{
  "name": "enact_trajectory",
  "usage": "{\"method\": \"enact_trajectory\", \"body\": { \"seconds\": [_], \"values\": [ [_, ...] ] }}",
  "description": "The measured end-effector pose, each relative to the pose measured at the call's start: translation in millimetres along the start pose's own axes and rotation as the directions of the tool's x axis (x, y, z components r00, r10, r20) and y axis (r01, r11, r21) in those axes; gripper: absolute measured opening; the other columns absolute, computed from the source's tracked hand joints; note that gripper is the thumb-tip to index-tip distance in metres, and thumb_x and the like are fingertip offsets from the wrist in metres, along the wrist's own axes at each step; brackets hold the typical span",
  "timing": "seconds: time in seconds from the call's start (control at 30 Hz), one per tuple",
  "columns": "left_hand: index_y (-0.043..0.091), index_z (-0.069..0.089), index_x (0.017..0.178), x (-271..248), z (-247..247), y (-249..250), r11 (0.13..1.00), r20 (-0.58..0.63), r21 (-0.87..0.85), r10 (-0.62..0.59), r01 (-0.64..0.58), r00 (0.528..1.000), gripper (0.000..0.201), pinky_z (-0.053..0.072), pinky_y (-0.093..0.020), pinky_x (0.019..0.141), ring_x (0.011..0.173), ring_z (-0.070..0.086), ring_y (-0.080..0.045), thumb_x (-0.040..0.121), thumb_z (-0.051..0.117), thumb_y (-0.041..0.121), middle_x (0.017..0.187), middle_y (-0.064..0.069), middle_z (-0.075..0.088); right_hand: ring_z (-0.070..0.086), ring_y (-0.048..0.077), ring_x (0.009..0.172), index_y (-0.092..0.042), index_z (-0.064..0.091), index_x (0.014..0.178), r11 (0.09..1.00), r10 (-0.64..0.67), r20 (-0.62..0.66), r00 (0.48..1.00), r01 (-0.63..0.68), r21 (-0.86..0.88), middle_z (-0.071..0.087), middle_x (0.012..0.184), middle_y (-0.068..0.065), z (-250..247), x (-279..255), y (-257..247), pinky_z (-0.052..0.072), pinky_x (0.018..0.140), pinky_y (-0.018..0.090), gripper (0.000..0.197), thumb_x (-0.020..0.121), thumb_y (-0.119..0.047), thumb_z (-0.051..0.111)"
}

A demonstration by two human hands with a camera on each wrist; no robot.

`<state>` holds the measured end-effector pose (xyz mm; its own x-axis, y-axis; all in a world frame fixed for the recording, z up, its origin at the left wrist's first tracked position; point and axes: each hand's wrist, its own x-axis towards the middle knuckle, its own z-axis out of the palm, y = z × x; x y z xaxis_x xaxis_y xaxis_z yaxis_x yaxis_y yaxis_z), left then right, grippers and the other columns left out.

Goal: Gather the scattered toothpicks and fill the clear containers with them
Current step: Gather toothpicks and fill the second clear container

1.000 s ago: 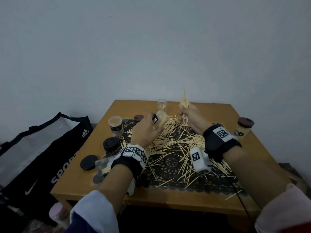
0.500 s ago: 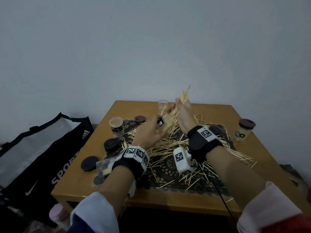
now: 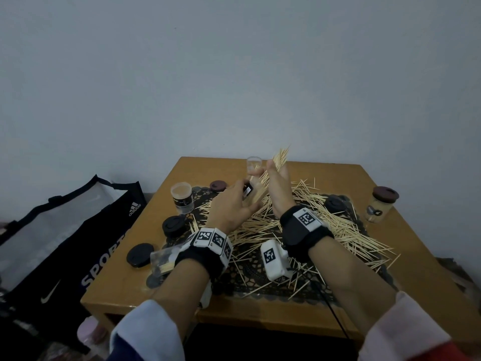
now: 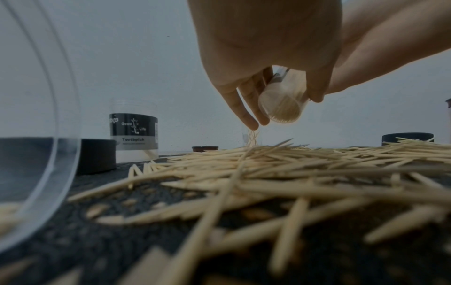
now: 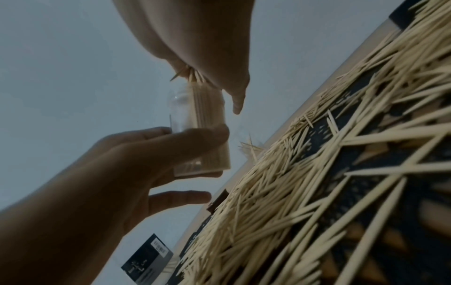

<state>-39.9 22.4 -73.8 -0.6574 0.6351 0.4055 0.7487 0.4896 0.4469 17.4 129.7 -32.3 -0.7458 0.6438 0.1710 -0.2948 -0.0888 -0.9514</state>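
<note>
The right hand (image 3: 277,188) pinches a bundle of toothpicks (image 3: 276,162), its fingers (image 5: 238,100) closed round them so the lower ends enter the mouth of a clear container (image 5: 197,125). The left hand (image 3: 229,204) grips that container, fingers (image 5: 185,137) curled round its wall, tilted toward the bundle and held above the counter (image 3: 403,295). It already looks well stocked on one side.

To do this step well, the person would likely keep the bundle parallel to the container's axis and let it slide in as one, loosening the pinch only once the tips are past the rim; a splayed bundle could catch and spill.

Below lies the loose pile of toothpicks (image 3: 325,222) on a dark lace mat (image 3: 250,272). An open labelled container (image 3: 182,198) stands at the left, a capped one (image 3: 380,207) at the right, with dark lids (image 3: 173,225) nearby.
</note>
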Motion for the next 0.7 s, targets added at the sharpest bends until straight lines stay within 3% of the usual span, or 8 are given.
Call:
{"method": "enact_trajectory", "body": {
  "seconds": [0.1, 0.23, 0.37, 0.43, 0.57, 0.7],
  "values": [
    [0.017, 0.049, 0.127, 0.3, 0.9, -1.5, 1.000, -0.013, 0.018, -0.018, 0.018, 1.000, 0.059, 0.041, -0.029, 0.067, 0.091, 0.062, -0.016, 0.085, 0.062, 0.056, 0.107, 0.001, 0.065, 0.058, -0.019, 0.062, -0.005, 0.037, 0.133, 1.000, 0.006, -0.001, 1.000, -0.006, 0.009, 0.065, 0.090, 0.000, -2.8, 2.9, 4.7, 0.044, 0.066, 0.011, 0.032, 0.104, -0.020, 0.039],
    [0.018, 0.048, 0.128, -0.5, 1.4, -2.1, 0.999, -0.016, 0.036, -0.001, 0.001, 1.000, 0.058, 0.043, -0.030, 0.067, 0.092, 0.062, -0.016, 0.085, 0.062, 0.055, 0.106, 0.002, 0.065, 0.058, -0.020, 0.067, -0.002, 0.040, 0.130, 0.999, 0.024, 0.011, 1.000, -0.024, -0.033, 0.068, 0.085, -0.005, -3.0, 4.2, 6.8, 0.039, 0.074, 0.019, 0.036, 0.104, -0.025, 0.040],
    [0.018, 0.048, 0.127, -0.9, 0.3, -0.2, 0.996, -0.001, 0.080, 0.028, -0.028, 1.000, 0.054, 0.042, -0.029, 0.067, 0.097, 0.061, -0.017, 0.087, 0.062, 0.052, 0.110, 0.001, 0.064, 0.063, -0.012, 0.075, -0.011, 0.039, 0.127, 0.998, 0.018, 0.032, 0.999, -0.017, -0.056, 0.070, 0.099, 0.014, -3.0, 9.1, 7.1, 0.039, 0.075, 0.018, 0.027, 0.104, -0.026, 0.037],
    [0.018, 0.048, 0.126, -0.9, 0.3, 0.1, 0.997, -0.002, 0.075, 0.030, -0.030, 1.000, 0.054, 0.041, -0.029, 0.068, 0.098, 0.061, -0.017, 0.087, 0.063, 0.051, 0.111, 0.001, 0.064, 0.063, -0.012, 0.074, -0.011, 0.039, 0.129, 0.997, 0.011, 0.032, 0.999, -0.009, -0.071, 0.069, 0.095, 0.010, -3.8, 10.9, 6.5, 0.040, 0.075, 0.017, 0.029, 0.104, -0.025, 0.037],
    [0.016, 0.048, 0.128, -0.1, 1.5, -0.9, 1.000, -0.028, 0.023, 0.016, -0.016, 0.999, 0.058, 0.041, -0.029, 0.066, 0.093, 0.062, -0.017, 0.087, 0.061, 0.055, 0.108, 0.000, 0.065, 0.058, -0.019, 0.068, 0.003, 0.043, 0.127, 0.994, 0.010, 0.042, 0.999, -0.006, -0.106, 0.066, 0.090, 0.000, -3.3, 11.2, 11.7, 0.040, 0.058, 0.000, 0.036, 0.105, -0.024, 0.037],
    [0.016, 0.049, 0.128, 0.2, 2.7, -1.7, 1.000, -0.037, 0.010, 0.028, -0.027, 0.999, 0.060, 0.040, -0.028, 0.064, 0.090, 0.062, -0.016, 0.087, 0.058, 0.059, 0.105, 0.000, 0.065, 0.055, -0.023, 0.076, 0.008, 0.053, 0.120, 0.990, -0.019, 0.085, 0.996, 0.031, -0.135, 0.062, 0.086, -0.014, -0.5, 11.0, 14.7, 0.037, 0.067, 0.000, 0.038, 0.103, -0.023, 0.041]
  ]
}}
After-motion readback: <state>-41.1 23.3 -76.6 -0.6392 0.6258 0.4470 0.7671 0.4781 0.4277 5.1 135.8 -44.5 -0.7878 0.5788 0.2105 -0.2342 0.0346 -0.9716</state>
